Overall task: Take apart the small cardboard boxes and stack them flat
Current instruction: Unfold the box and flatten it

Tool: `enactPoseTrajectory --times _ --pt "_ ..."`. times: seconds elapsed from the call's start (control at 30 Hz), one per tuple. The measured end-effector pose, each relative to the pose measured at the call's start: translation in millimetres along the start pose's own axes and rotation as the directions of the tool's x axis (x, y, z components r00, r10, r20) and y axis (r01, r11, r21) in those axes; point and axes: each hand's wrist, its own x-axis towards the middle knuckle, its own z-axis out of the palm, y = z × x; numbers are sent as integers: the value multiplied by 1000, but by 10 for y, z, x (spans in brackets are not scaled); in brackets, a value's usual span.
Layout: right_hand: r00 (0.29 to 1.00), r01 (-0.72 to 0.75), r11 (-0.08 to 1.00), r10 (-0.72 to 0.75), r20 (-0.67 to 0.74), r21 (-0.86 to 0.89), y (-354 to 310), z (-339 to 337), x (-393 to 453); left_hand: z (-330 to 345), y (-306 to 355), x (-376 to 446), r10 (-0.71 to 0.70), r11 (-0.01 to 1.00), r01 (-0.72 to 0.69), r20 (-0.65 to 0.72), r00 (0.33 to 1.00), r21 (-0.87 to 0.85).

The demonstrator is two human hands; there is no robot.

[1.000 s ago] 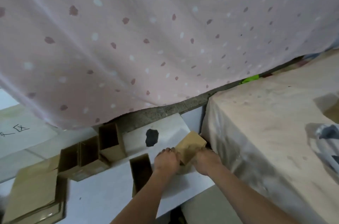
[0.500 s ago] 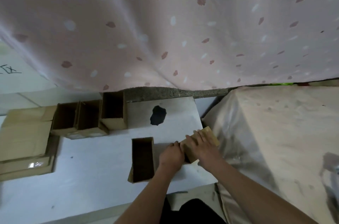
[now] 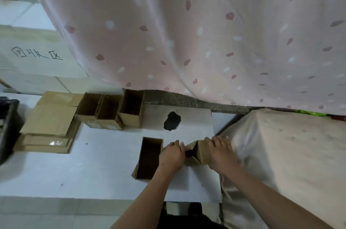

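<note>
Seen from the head camera, a person's two bare forearms are reaching forward over a white board point(image 3: 104, 168) lying on the floor. Both hands are holding one small cardboard box point(image 3: 199, 152) at the board's right side. The left hand point(image 3: 172, 155) is gripping the box's left end with curled fingers, and the right hand point(image 3: 221, 153) is lying over its right part with fingers bent down across the top. The box is partly opened, showing a dark triangular gap between the hands. Just left of the left hand, an open box point(image 3: 149, 157) is standing with its dark inside facing up; nothing can be seen in it. Farther back, three open boxes point(image 3: 110, 110) are sitting side by side, touching, their insides dark and apparently bare. To their left, a pile of flattened cardboard point(image 3: 48, 122) is resting on the board. A pink spotted curtain point(image 3: 206, 31) is hanging behind, and a beige cloth cover point(image 3: 290, 153) is draping something on the right.
</note>
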Motion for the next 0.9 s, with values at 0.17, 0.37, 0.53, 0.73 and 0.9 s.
enactPoseTrajectory --times 0.17,0.37,0.53,0.73,0.9 --pt "1000 -6 867 6 1 499 267 -111 1 -110 73 -47 -113 984 99 -90 990 -147" --pt "993 -114 628 67 93 769 364 -42 -30 -165 236 -64 -352 818 286 -42 935 -499" --pt "982 -171 453 6 189 875 279 154 -146 -123 196 -44 -512 675 478 110 852 -561" --pt "969 -208 371 -51 244 905 238 346 -248 96 242 -170 -576 533 538 186 796 -653" --pt "952 -288 412 22 307 864 254 418 -255 255 280 -253 -551 503 562 256 794 -657"
